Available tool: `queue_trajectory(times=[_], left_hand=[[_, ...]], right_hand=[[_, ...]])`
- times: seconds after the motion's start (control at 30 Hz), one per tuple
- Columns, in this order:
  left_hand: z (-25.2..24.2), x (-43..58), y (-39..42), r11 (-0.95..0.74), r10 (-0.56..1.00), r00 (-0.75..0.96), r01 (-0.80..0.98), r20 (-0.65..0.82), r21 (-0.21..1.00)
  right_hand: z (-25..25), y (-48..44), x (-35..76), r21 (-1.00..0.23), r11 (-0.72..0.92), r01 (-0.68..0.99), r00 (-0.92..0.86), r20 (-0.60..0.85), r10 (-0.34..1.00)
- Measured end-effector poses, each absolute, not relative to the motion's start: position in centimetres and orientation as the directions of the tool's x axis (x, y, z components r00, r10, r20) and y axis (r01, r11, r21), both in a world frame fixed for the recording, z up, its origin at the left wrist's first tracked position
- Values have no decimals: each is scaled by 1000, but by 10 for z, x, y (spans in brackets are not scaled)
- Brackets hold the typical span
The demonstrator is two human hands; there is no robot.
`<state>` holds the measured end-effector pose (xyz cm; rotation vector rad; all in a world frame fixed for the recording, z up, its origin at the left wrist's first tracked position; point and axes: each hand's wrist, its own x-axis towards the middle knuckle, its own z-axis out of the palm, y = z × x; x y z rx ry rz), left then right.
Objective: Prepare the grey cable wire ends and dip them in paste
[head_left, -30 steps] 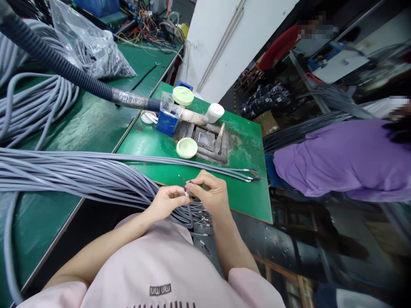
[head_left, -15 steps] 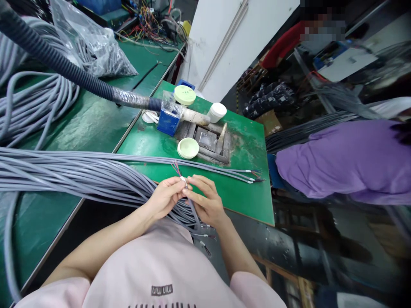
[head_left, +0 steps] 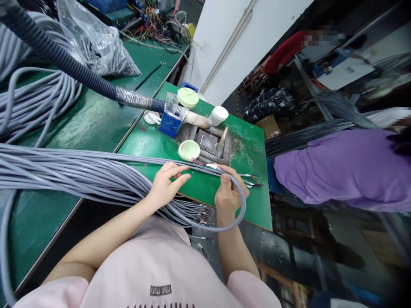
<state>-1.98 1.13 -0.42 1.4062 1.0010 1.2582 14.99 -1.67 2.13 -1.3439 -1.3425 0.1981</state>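
My right hand (head_left: 229, 192) grips a grey cable (head_left: 243, 205) close to its end, thumb on one side and fingers on the other. The cable bends in a wide loop below that hand. A white band (head_left: 212, 166) wraps its end, and thin coloured wires (head_left: 198, 162) fan out leftward from it. My left hand (head_left: 167, 184) is just left of these wires, thumb and fingers apart with nothing seen between them. One thin dark wire strays down toward its fingertips. Under the left hand runs a thick bundle of grey cables (head_left: 105, 173).
Beyond my hands are a pale green bowl (head_left: 189, 150), a soldering pot (head_left: 208, 141), a white jar (head_left: 218, 114), a round pale green lid (head_left: 188, 97) and a blue box (head_left: 170, 123). A ribbed hose (head_left: 93, 81) crosses overhead. A person in purple (head_left: 340, 167) is at right.
My right hand has moved right with the cable end, which now points left instead of up and away. My left hand has let go of the end and opened, shifting slightly forward.
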Motion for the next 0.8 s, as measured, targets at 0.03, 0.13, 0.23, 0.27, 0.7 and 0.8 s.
queue_trajectory(times=[0.03,0.13,0.23,0.27,0.7,0.8], left_hand=[[-4,-17,14,-173,975,131,-38,177,984],[-2,-5,18,-30,986,156,-173,58,984],[-2,13,13,229,953,279,-408,-118,884],[-3,18,11,326,923,341,-453,-176,830],[-22,-48,4,-477,879,193,376,436,794],[-41,-55,9,-494,861,152,475,486,728]], right_hand=[[21,-17,147,-757,325,567,326,568,756],[21,-20,138,-757,334,562,320,571,756],[22,-24,132,-759,357,544,284,567,773],[22,-24,132,-754,367,545,262,569,779],[22,43,173,-567,327,756,146,633,760],[17,53,174,-535,318,783,100,613,784]])
